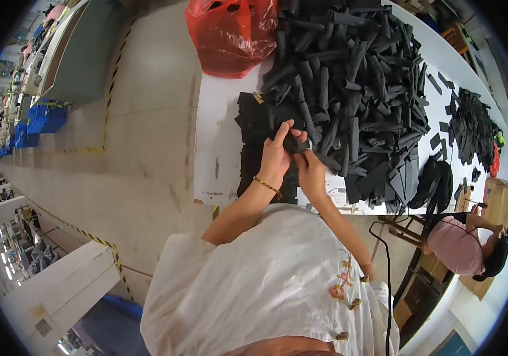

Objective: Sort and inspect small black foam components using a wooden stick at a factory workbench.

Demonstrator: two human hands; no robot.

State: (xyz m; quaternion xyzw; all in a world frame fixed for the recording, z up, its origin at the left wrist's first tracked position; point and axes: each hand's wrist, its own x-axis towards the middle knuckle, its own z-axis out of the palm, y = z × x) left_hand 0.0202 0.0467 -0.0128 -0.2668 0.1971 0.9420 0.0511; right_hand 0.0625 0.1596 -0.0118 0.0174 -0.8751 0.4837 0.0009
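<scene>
My left hand and my right hand meet close together over the near left part of the white table. Between them is a dark rolled piece of thin sheet material, partly hidden by my fingers. Both hands have closed fingers on it, the right one in a pinch at its near side. Under my hands lies a layer of flat black pieces, with a small tan bit at its far edge. Just beyond and to the right rises a large heap of black rolled pieces.
A red plastic bag stands at the table's far left. Flat black pieces lie at the heap's near right, beside a black bundle. Another black pile is farther right. A person in pink sits at the right. Blue crates stand far left.
</scene>
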